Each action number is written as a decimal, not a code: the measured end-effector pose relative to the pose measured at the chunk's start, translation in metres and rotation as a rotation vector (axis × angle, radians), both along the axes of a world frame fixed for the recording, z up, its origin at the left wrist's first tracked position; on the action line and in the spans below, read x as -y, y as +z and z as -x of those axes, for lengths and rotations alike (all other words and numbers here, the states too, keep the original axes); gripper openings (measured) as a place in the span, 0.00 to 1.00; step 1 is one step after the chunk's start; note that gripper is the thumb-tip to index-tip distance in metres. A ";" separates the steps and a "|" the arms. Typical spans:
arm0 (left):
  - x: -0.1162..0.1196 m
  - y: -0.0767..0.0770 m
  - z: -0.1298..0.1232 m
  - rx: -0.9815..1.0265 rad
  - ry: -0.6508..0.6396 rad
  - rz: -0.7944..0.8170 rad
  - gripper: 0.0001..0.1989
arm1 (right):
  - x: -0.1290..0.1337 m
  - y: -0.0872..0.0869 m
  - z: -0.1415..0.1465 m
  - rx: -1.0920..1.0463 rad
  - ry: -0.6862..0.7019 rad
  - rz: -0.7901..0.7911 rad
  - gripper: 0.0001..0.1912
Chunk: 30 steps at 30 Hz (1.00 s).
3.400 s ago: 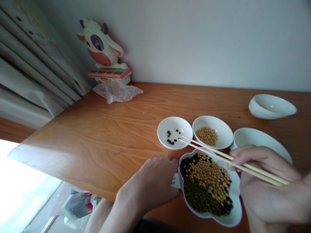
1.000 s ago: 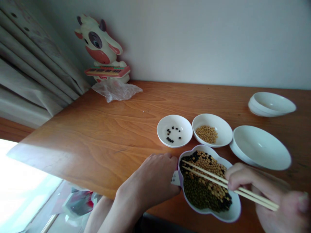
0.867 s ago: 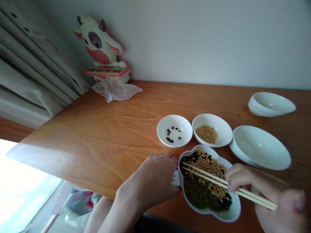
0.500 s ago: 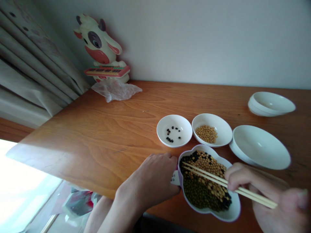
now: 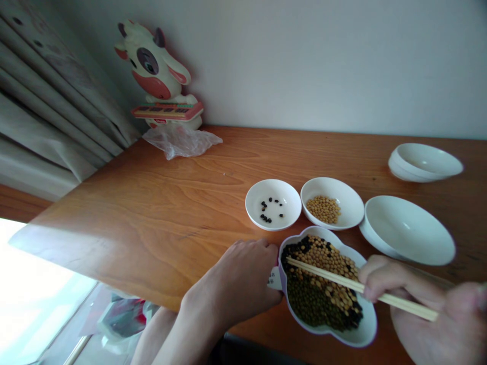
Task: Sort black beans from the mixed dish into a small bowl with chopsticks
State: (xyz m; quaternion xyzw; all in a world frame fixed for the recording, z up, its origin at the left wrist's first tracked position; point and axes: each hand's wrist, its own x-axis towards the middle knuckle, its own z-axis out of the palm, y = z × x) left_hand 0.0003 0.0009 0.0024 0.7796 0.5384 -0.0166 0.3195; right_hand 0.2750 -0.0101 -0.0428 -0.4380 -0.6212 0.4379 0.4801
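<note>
One room corner: a wooden surface (image 5: 152,238) meets a pale wall (image 5: 323,61), with a grey patterned curtain (image 5: 49,91) at its far left.

Back of the surface: a cow figurine (image 5: 155,66) holding a toy keyboard (image 5: 167,111) stands behind a crumpled clear plastic bag (image 5: 182,143).

Right side: two stacked white bowls (image 5: 424,162) sit farthest back, with a large white bowl (image 5: 407,230) nearer.

Main dish: a white scalloped dish (image 5: 367,332) with a purple edge, near the surface's front edge, holds soybeans, black beans and mung beans (image 5: 319,284).

Small bowls: one white bowl (image 5: 350,203) holds soybeans (image 5: 323,209); another (image 5: 289,203) holds scattered black beans (image 5: 271,210).

Left hand (image 5: 239,279): curled over the scalloped dish's left rim, beside a paper label (image 5: 274,279).

Right hand (image 5: 426,309): its fingers (image 5: 380,279) are closed around wooden chopsticks (image 5: 335,276).

Chopstick tips: together above the beans; no bean can be made out between them.
</note>
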 end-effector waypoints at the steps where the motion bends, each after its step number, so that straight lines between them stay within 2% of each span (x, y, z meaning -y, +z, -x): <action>1: 0.000 0.000 0.000 -0.004 0.000 0.001 0.07 | 0.000 0.000 -0.002 0.011 0.004 0.010 0.48; 6: 0.000 -0.001 0.001 -0.002 0.000 -0.025 0.08 | 0.002 -0.004 -0.018 0.060 0.020 0.077 0.53; 9: 0.001 -0.002 0.003 0.018 -0.002 -0.033 0.08 | 0.003 -0.010 -0.023 0.061 0.007 0.057 0.53; 12: 0.001 -0.002 0.003 0.020 0.004 -0.035 0.08 | 0.002 -0.009 -0.018 0.042 -0.024 0.032 0.50; 16: 0.001 -0.004 0.001 0.028 0.002 -0.035 0.07 | -0.004 0.002 -0.006 0.092 0.022 0.087 0.51; 20: 0.000 -0.003 0.001 0.022 0.000 -0.035 0.07 | -0.007 0.010 0.001 0.092 0.004 0.068 0.50; 30: 0.001 -0.004 0.001 0.036 0.000 -0.042 0.08 | -0.004 0.007 0.002 0.075 -0.010 0.035 0.50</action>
